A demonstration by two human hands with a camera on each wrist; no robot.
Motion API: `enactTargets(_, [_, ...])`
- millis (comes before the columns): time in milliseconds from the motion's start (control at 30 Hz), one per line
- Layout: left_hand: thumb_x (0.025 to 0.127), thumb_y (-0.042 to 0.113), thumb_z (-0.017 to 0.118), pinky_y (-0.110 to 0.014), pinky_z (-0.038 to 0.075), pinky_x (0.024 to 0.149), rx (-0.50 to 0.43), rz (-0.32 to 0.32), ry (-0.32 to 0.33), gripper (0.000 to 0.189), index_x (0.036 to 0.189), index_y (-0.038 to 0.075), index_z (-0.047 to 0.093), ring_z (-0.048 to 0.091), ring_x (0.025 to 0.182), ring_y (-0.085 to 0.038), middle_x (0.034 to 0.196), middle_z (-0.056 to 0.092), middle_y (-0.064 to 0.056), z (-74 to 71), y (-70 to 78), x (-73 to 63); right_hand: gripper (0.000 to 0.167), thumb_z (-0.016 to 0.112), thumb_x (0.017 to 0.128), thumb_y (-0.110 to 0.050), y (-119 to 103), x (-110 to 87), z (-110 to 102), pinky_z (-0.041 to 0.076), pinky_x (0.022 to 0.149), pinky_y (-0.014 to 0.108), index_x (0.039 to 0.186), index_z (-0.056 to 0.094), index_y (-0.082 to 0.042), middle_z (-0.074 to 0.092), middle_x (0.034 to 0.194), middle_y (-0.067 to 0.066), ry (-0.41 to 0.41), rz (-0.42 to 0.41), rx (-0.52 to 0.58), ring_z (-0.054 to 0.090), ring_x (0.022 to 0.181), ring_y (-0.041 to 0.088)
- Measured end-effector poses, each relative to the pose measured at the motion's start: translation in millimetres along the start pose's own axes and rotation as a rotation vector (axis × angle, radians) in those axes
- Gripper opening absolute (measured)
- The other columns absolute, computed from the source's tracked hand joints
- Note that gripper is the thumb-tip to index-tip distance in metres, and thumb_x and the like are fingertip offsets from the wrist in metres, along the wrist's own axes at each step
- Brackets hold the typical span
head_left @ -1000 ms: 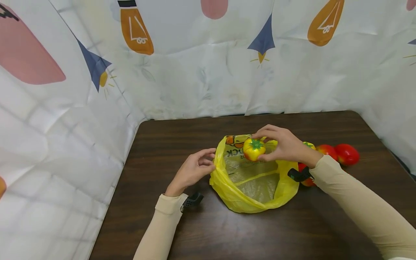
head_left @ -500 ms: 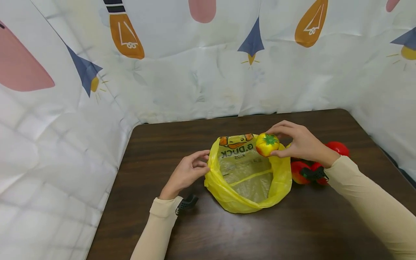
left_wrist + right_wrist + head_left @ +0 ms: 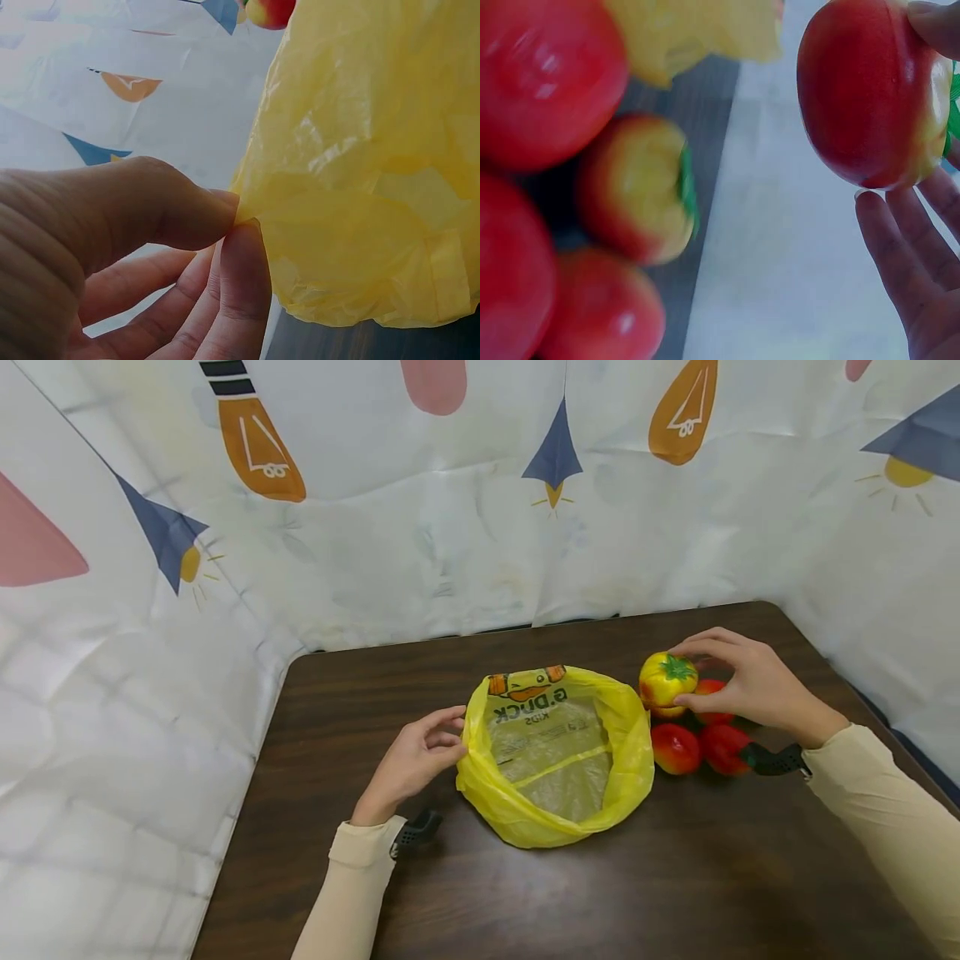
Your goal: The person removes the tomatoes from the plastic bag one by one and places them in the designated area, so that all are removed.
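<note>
A yellow plastic bag (image 3: pixel 480 781) with a duck print stands open-mouthed on the table. At its left rim, my left hand (image 3: pixel 411 758) pinches the plastic between thumb and forefinger; the left wrist view shows this pinch on the bag (image 3: pixel 337 157) closely. To the right of the bag, my right hand (image 3: pixel 753 681) holds a glossy yellow-red persimmon (image 3: pixel 664 677) with a green leafy top, thumb and fingertips around its sides. In the right wrist view this persimmon (image 3: pixel 870 97) is raised beside the other fruit. Only bare film shows in the bag's mouth.
Several glossy fruits lie together right of the bag, among them a red one (image 3: pixel 677 749) and another persimmon (image 3: pixel 634 191). They rest on a dark wooden table (image 3: pixel 585 902). A white printed cloth (image 3: pixel 420 552) hangs behind the table's back edge and along its sides.
My right hand has carried the persimmon from over the bag's mouth to the right, over the other fruit. The left hand stays at the bag's rim. The head view has shifted rightward.
</note>
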State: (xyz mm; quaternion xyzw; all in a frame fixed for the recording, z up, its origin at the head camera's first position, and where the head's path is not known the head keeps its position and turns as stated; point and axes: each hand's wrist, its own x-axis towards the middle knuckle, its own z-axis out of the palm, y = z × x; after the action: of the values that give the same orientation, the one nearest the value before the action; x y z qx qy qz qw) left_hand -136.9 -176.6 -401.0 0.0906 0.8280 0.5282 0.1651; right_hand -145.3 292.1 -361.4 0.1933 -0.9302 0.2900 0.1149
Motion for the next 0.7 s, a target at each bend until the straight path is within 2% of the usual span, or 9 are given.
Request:
enactTargets(167, [0.095, 0.018, 0.071, -0.032, 0.06, 0.092, 0.006, -0.008, -0.01, 0.061, 0.152, 0.024, 0.05, 0.069, 0.116, -0.02, 0.14, 0.061, -0.006, 0.7, -1.2, 3.2, 0.059, 0.095, 0.072, -0.023, 18, -20.6, -11, 0.038, 0.08, -0.001, 0.126, 0.072, -0.024, 0.065, 0.124, -0.002, 0.019, 0.091, -0.048, 0.054, 0.098, -0.002])
enactTargets(267, [0.096, 0.018, 0.071, -0.032, 0.06, 0.093, 0.01, -0.008, -0.013, 0.061, 0.153, 0.023, 0.05, 0.069, 0.116, -0.02, 0.14, 0.061, -0.007, 0.3, -1.7, 4.0, 0.059, 0.095, 0.073, -0.025, 29, -34.9, -16, 0.037, 0.077, 0.0, 0.127, 0.071, -0.023, 0.064, 0.123, 0.001, 0.028, 0.151, -0.051, 0.048, 0.099, -0.008])
enactTargets(400, [0.096, 0.019, 0.072, -0.029, 0.059, 0.091, 0.02, -0.012, -0.01, 0.061, 0.153, 0.022, 0.05, 0.069, 0.115, -0.02, 0.14, 0.061, -0.007, -0.9, -2.9, 4.1, 0.058, 0.095, 0.073, -0.024, 43, -53.3, -21, 0.035, 0.078, -0.005, 0.126, 0.071, -0.021, 0.06, 0.12, -0.008, 0.053, 0.212, -0.036, 0.047, 0.098, -0.019])
enactTargets(533, [0.096, 0.019, 0.072, -0.024, 0.059, 0.089, 0.01, -0.002, -0.019, 0.059, 0.152, 0.022, 0.051, 0.069, 0.115, -0.022, 0.14, 0.061, -0.008, -1.4, -4.4, 5.0, 0.056, 0.095, 0.073, -0.02, 57, -72.5, -25, 0.035, 0.08, -0.009, 0.124, 0.072, -0.019, 0.055, 0.114, -0.024, 0.076, 0.251, -0.005, 0.049, 0.094, -0.025])
enactTargets(600, [0.097, 0.019, 0.072, -0.023, 0.059, 0.088, 0.004, 0.007, -0.026, 0.059, 0.151, 0.021, 0.052, 0.069, 0.115, -0.023, 0.14, 0.061, -0.01, -1.4, -5.6, 5.6, 0.056, 0.095, 0.073, -0.019, 64, -82.2, -26, 0.036, 0.079, -0.008, 0.123, 0.072, -0.017, 0.053, 0.112, -0.027, 0.08, 0.272, 0.005, 0.049, 0.092, -0.028])
enactTargets(700, [0.097, 0.019, 0.072, -0.022, 0.058, 0.088, 0.003, 0.01, -0.03, 0.058, 0.151, 0.021, 0.052, 0.069, 0.115, -0.023, 0.14, 0.061, -0.01, -1.3, -6.7, 6.6, 0.056, 0.095, 0.073, -0.019, 75, -96.2, -28, 0.037, 0.076, -0.008, 0.124, 0.071, -0.013, 0.055, 0.114, -0.02, 0.081, 0.304, -0.003, 0.047, 0.092, -0.032])
